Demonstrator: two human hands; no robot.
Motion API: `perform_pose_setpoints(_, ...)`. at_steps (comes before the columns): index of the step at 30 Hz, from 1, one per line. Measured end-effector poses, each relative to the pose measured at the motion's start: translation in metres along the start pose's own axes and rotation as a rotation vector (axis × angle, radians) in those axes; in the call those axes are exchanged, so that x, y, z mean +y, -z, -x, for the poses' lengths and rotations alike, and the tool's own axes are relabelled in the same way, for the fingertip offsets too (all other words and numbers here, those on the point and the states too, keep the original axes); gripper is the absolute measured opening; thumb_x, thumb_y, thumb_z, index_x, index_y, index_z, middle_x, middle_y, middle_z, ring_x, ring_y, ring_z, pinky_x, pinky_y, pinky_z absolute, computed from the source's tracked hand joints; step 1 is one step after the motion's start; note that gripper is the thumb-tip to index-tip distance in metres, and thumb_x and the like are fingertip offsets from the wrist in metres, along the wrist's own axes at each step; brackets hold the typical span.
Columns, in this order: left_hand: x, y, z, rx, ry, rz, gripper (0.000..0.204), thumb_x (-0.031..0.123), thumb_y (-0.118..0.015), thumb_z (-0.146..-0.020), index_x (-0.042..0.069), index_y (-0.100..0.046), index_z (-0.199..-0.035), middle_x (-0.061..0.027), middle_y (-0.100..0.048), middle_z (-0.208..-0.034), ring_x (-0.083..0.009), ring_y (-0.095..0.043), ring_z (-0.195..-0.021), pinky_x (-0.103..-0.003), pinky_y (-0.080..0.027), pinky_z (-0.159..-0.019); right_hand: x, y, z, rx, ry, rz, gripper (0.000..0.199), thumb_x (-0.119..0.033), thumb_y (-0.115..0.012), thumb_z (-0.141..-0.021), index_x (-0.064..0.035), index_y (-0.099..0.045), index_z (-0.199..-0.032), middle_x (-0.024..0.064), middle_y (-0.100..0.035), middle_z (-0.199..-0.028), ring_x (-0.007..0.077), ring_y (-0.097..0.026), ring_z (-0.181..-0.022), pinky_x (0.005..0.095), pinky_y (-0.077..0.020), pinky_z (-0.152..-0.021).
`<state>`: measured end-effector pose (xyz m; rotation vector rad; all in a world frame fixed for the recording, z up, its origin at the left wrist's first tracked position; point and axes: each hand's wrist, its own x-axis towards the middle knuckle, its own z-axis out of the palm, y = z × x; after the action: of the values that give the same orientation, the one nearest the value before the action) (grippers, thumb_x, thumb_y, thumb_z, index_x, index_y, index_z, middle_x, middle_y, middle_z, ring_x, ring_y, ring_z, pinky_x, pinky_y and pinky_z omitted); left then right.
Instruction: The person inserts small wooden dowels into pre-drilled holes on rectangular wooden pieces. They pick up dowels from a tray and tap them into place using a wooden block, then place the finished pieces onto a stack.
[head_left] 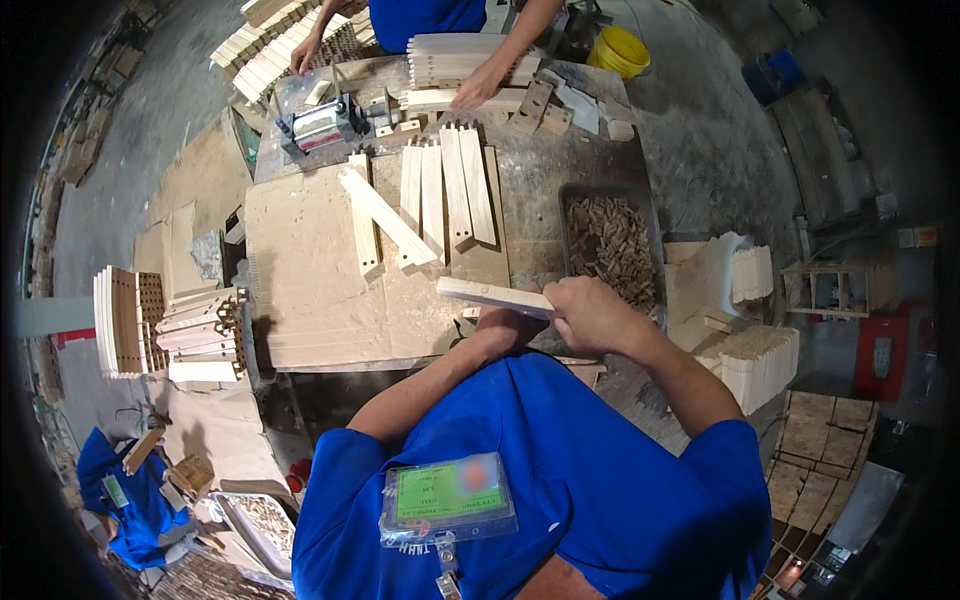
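A pale wooden slat (pixel 492 293) is gripped at its right end by my right hand (pixel 592 313), whose fingers are closed round it. The slat points left over the table's near edge. My left hand (pixel 513 326) is beneath the slat, in shadow; its fingers are mostly hidden, so whether it holds anything does not show. Just beyond, several wooden slats (pixel 430 200) with holes at their ends lie on a cardboard sheet (pixel 310 300), one slanting across others. Right of them is a dark tray (pixel 567 225) of small wooden dowels (pixel 610 250).
Across the table, a co-worker's hand (pixel 480 85) rests on a slat beside a metal clamping device (pixel 325 125). Stacked slats (pixel 205 335) stand at the left, and more bundled pieces (pixel 750 365) at the right. A yellow bucket (pixel 619 52) stands at the far right. Another person in blue (pixel 135 500) is at lower left.
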<state>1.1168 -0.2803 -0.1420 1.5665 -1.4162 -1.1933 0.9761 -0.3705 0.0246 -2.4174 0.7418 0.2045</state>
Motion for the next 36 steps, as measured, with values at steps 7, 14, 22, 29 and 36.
perform_pose_setpoints(7,0.001,0.013,0.005,0.155,-0.175,0.095,0.030,0.023,-0.084,-0.084,0.012,-0.069,-0.108,-0.0175,-0.076,-0.091,-0.0397,-0.074,-0.087,-0.047,-0.057,-0.074,-0.004,0.001,0.013,0.194,-0.051,-0.132,0.022,-0.004,-0.075,-0.085,0.0028,-0.069,-0.105,0.0229,-0.070,-0.100,0.0432,-0.070,-0.095,0.0498,-0.0558,-0.085)
perform_pose_setpoints(14,0.012,0.024,0.001,0.227,-0.100,-0.058,0.036,0.022,-0.087,-0.081,0.014,-0.071,-0.112,-0.0185,-0.076,-0.091,-0.0383,-0.075,-0.085,-0.047,-0.057,-0.074,-0.018,0.013,-0.004,0.514,0.047,-0.406,0.021,0.000,-0.080,-0.088,0.0015,-0.069,-0.106,0.0106,-0.070,-0.096,0.0217,-0.070,-0.084,0.0357,-0.0545,-0.076)
perform_pose_setpoints(22,-0.007,0.013,0.000,0.316,-0.185,-0.109,0.041,0.018,-0.085,-0.072,0.013,-0.078,-0.112,-0.0196,-0.075,-0.100,-0.0433,-0.073,-0.094,-0.052,-0.058,-0.079,-0.020,-0.005,-0.021,0.497,0.238,-0.124,0.029,0.009,-0.071,-0.076,-0.0005,-0.070,-0.104,0.0163,-0.071,-0.102,0.0374,-0.070,-0.092,0.0434,-0.0550,-0.080)
perform_pose_setpoints(29,-0.009,0.009,0.003,0.230,-0.184,-0.024,0.036,0.013,-0.084,-0.067,0.012,-0.078,-0.102,-0.0177,-0.075,-0.095,-0.0419,-0.073,-0.092,-0.050,-0.057,-0.079,-0.026,-0.005,-0.027,0.422,0.243,-0.022,0.026,0.007,-0.071,-0.080,-0.0002,-0.070,-0.105,0.0163,-0.069,-0.096,0.0379,-0.068,-0.086,0.0446,-0.0536,-0.076)
perform_pose_setpoints(36,0.000,0.017,0.003,0.196,-0.122,-0.046,0.038,0.013,-0.082,-0.070,0.009,-0.073,-0.107,-0.0218,-0.074,-0.098,-0.0475,-0.071,-0.093,-0.054,-0.057,-0.080,-0.013,-0.007,-0.025,0.468,0.191,-0.102,0.027,0.007,-0.072,-0.080,0.0005,-0.069,-0.105,0.0162,-0.067,-0.096,0.0371,-0.067,-0.086,0.0448,-0.0535,-0.076)
